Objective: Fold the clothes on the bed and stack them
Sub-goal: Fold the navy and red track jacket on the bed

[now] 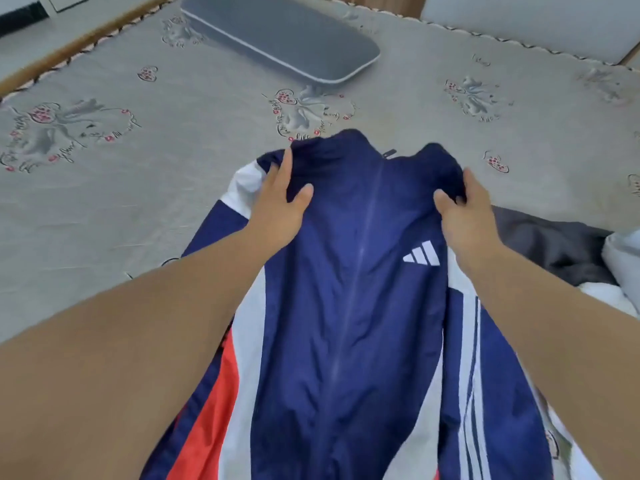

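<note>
Head | left hand (277,206), right hand (464,209) grip jacket (349,289) shoulders | pillow (280,39) beyond | dark clothes (550,244) right

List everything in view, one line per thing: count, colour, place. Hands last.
jacket: one, navy with white and red panels, front up on the bed, near centre
pillow: one, grey, far side of the bed
bed cover: one, grey-beige with floral print, under everything
dark garment: one, charcoal, right of the jacket
white cloth: count unclear, right edge
left hand: grips the jacket's left shoulder
right hand: grips the jacket's right shoulder
</note>
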